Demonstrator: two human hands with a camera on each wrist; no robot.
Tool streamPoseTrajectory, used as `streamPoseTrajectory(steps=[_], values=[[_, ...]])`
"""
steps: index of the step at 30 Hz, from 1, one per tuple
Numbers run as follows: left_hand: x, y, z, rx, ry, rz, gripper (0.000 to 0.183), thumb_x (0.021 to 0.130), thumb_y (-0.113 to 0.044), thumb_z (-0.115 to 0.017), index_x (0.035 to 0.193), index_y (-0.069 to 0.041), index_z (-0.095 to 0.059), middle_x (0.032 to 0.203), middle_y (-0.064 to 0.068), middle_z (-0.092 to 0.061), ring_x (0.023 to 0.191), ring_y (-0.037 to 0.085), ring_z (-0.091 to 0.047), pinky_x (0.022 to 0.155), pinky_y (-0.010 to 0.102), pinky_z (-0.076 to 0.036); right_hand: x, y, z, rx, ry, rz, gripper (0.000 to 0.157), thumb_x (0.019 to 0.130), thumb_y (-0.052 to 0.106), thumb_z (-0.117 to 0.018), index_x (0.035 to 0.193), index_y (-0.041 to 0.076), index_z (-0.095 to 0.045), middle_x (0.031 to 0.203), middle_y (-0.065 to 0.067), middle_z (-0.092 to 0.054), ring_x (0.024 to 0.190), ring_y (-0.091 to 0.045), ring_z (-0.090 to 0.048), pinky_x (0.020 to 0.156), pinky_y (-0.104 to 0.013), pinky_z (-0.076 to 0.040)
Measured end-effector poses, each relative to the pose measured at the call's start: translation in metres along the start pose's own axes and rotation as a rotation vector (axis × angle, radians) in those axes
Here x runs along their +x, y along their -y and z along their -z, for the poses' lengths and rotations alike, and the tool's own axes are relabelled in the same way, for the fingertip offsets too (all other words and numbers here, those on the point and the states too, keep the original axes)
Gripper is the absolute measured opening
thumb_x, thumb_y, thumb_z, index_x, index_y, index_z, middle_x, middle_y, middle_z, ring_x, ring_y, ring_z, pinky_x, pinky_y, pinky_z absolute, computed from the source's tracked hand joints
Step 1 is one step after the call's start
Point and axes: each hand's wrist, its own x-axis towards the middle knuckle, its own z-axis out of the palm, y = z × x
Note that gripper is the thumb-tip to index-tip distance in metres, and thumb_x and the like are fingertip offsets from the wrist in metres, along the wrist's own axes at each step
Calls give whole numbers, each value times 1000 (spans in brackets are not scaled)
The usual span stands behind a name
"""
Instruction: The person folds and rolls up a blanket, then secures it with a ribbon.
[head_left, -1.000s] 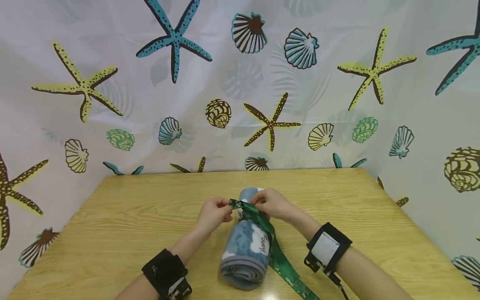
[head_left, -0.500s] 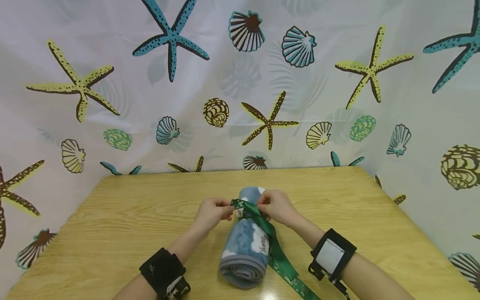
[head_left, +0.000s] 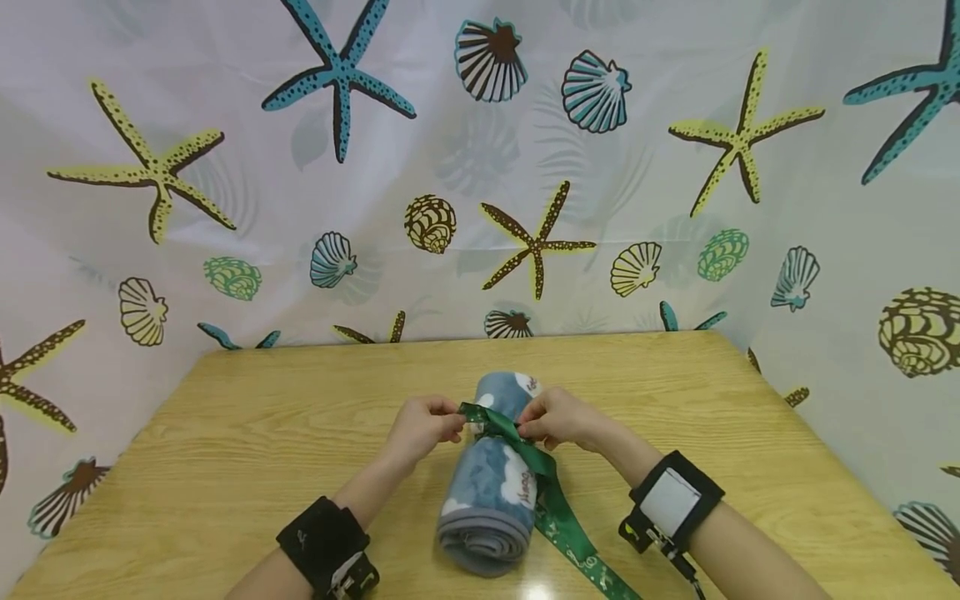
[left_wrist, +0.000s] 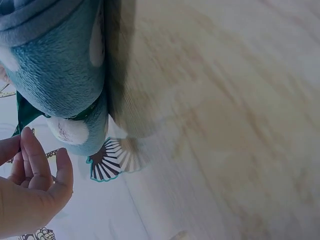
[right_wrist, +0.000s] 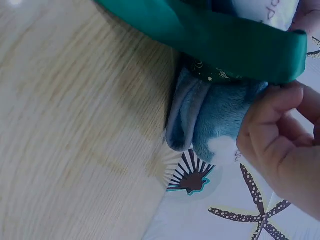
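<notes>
A blue fleece blanket point(head_left: 487, 479) with white cloud patches lies rolled up on the table, its spiral end towards me. Around its middle goes a green ribbon point(head_left: 566, 521) with pale print, crossed over on top, and a long tail runs down the right side to the tabletop. My left hand point(head_left: 420, 429) pinches the ribbon's short end just left of the roll. On the other side, my right hand point(head_left: 558, 419) pinches the ribbon beside the crossing. In the right wrist view a broad band of ribbon point(right_wrist: 235, 45) passes above the right fingertips point(right_wrist: 290, 95).
The wooden table point(head_left: 300, 392) extends on both sides of the roll. Behind and beside it hangs a white cloth point(head_left: 465, 167) printed with starfish and shells. A black strap with a small camera point(head_left: 330, 546) sits on each wrist.
My right hand has moved slightly right and nearer to me along the roll, uncovering more of the blanket's far end. The left hand keeps its pinch on the ribbon end, nearly still.
</notes>
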Motion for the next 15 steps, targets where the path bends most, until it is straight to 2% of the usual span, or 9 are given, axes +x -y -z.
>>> streamPoseTrajectory(steps=[3,6,11,15], values=[[1,1,1,11,4,4,6,83,1,-61,84,6,-64,74,8,-63,60,16,-60,66,36,-52,0,0,3,-3,2,3,15,90,5,-58,85,-6,-66,65,-1,-47,57,-12,-41,53,-25,-39],[1,2,2,20,4,10,5,83,2,-61,84,6,-64,75,7,-62,61,17,-60,68,38,-51,1,-3,3,65,-26,-9,16,91,9,-58,82,-3,-65,63,-1,-43,56,-12,-37,53,-26,-36],[1,1,2,24,6,20,5,83,1,-61,83,6,-64,74,7,-62,60,16,-60,69,39,-51,3,-7,1,210,-105,-62,14,91,10,-58,81,2,-64,68,-2,-47,59,-13,-41,52,-25,-35],[1,0,2,24,12,20,5,83,1,-61,83,5,-64,73,8,-62,59,16,-60,69,39,-51,1,-10,2,211,-140,-59,13,91,10,-58,84,2,-65,72,-2,-50,63,-15,-45,53,-26,-38]])
